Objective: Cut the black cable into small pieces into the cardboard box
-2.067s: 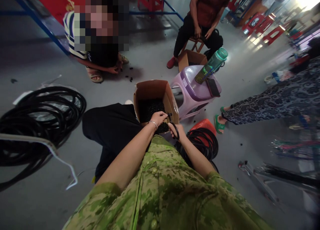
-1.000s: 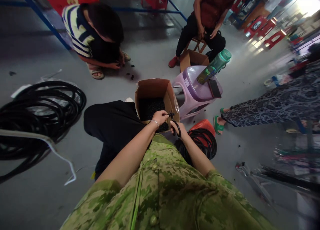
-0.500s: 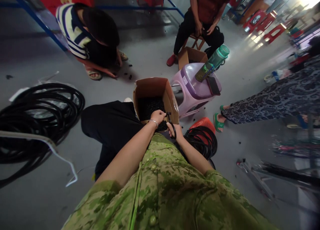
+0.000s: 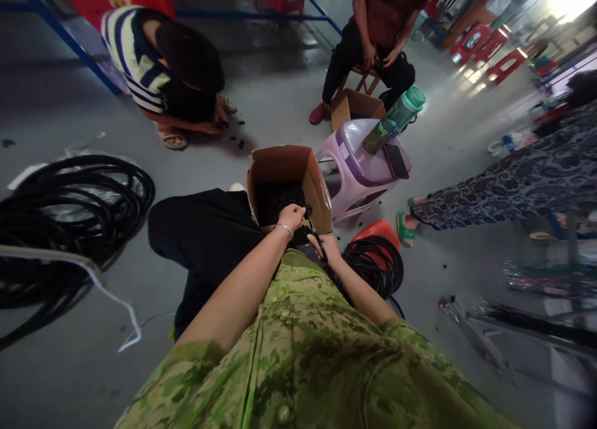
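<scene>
Grey floor (image 4: 284, 115), hands (image 4: 291, 217) close together, over carton (image 4: 282, 165)

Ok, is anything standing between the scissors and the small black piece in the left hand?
Nothing visible: the scissors in the right hand point toward the small black piece pinched in the left hand, over the cardboard box. Whether they touch is too small to tell.

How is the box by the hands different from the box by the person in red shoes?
The near box looks bigger in the picture; the far box looks smaller, being farther away.

The near box clearly shows many small black pieces inside; the far box's contents are too dark to tell.

The near box has two working hands at its near side; the far box stands before a seated person.

Both are brown and open on top.
</scene>
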{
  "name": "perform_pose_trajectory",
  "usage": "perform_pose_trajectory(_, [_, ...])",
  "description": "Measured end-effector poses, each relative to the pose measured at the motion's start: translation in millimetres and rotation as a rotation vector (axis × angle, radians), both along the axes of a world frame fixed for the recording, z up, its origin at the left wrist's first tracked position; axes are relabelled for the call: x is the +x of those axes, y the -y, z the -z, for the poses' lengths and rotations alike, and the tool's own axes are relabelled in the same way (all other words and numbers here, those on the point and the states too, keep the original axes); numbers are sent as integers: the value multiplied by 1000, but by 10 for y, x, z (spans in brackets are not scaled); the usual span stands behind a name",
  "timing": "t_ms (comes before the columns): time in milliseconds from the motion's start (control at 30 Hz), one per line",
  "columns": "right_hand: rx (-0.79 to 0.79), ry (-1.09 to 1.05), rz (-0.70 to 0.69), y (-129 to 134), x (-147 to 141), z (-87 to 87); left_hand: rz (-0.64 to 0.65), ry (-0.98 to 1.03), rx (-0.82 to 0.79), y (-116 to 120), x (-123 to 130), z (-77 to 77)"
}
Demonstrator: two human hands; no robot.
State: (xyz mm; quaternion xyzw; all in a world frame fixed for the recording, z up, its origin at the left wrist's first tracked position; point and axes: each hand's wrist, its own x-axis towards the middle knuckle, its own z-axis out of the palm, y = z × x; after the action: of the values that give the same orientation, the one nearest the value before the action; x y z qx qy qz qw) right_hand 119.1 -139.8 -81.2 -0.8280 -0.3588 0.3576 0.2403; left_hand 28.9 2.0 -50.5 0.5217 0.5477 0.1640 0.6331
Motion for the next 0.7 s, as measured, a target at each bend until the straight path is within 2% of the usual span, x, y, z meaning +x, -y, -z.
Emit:
perform_pose_trajectory(133, [-2,-33,32,41,8,13,-8,15,-19,9,-1,-55])
perform_pose_trajectory(300, [99,-120,72,82,82,-37,6,70,-64,21,-3,-153])
perform_pose_trajectory(433, [152,-121,7,70,166,-111,17,116,-91,31,-9,-218])
perform_pose_trajectory(700, [118,29,-125,-20,165,-294,46,155,-91,49,-20,-262])
